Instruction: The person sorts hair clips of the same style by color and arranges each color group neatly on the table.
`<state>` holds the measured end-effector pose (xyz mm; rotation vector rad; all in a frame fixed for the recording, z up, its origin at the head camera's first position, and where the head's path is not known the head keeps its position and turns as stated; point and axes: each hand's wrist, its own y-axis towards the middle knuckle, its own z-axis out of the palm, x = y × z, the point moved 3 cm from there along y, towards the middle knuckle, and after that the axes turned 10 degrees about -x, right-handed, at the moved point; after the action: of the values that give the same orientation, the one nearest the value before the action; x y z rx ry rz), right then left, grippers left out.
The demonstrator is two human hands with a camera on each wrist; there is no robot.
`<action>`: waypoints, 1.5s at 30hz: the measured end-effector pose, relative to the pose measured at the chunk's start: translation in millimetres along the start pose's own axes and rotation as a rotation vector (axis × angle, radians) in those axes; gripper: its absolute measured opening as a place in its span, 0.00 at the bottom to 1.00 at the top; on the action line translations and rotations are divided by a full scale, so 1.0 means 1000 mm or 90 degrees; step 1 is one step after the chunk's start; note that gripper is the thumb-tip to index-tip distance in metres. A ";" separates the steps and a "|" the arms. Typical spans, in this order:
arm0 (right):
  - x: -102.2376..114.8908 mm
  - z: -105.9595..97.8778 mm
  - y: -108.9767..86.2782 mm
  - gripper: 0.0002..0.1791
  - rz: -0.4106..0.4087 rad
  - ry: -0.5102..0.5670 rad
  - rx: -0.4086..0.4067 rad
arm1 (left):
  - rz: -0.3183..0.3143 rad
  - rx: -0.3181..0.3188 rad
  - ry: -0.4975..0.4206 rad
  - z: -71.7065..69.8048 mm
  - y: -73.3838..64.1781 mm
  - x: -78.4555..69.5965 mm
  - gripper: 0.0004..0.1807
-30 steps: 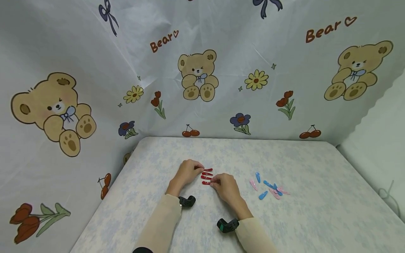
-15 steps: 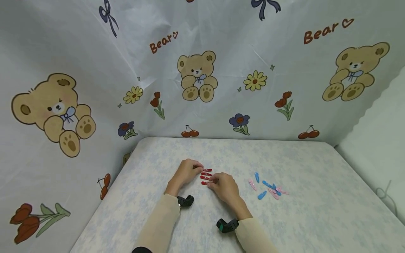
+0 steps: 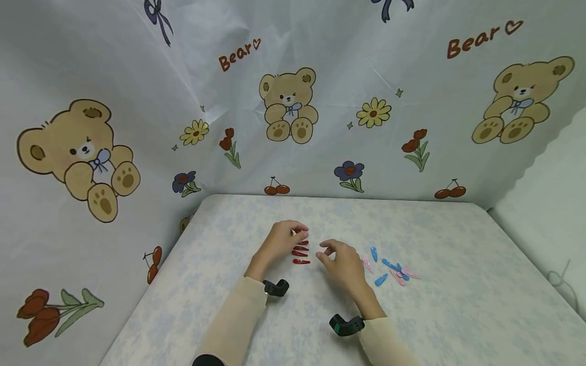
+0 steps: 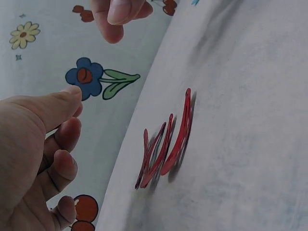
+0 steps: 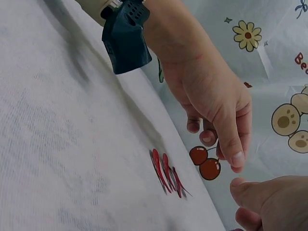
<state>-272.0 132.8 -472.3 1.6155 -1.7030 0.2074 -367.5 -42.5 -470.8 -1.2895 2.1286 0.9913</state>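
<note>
Several red snap hair clips (image 3: pixel 301 262) lie one above another in a short column on the patterned tabletop. In the left wrist view, the red clips (image 4: pixel 178 137) stand close together, the nearest a little apart from the others. Just above the column's far end hovers my left hand (image 3: pixel 280 240), fingers loosely bent with nothing between them; it partly covers the farthest clip. Right of the column, my right hand (image 3: pixel 344 264) is raised, thumb and index finger apart and holding nothing. Both hands, the left one (image 5: pixel 216 101) and the right one (image 5: pixel 276 199), show in the right wrist view.
Blue hair clips (image 3: pixel 381 279) and pink hair clips (image 3: pixel 397 277) lie scattered to the right of my right hand, some overlapping. A curtain printed with bears (image 3: pixel 288 109) stands behind and left of the table (image 3: pixel 439 315). Black wrist cameras (image 3: pixel 346 325) sit on both wrists.
My right hand has let go of the nearest red clip and moved right, its fingers parting. My left hand has lifted off the farthest clip and shifted slightly right and away from me.
</note>
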 end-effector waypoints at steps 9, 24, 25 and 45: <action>-0.024 -0.037 0.004 0.16 0.007 -0.014 -0.039 | 0.066 0.021 0.015 0.007 -0.001 -0.025 0.13; -0.063 -0.094 0.008 0.17 -0.020 -0.064 -0.127 | 0.132 0.002 -0.015 0.035 0.016 -0.065 0.13; -0.066 -0.096 0.009 0.17 -0.016 -0.071 -0.127 | 0.136 -0.001 -0.025 0.039 0.017 -0.068 0.13; -0.117 -0.119 0.000 0.19 0.022 -0.113 -0.098 | 0.100 0.043 -0.148 0.117 0.018 -0.106 0.12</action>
<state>-234.9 295.2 -461.2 1.5288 -1.8342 -0.0516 -333.2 112.1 -465.8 -0.9368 2.0869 1.0665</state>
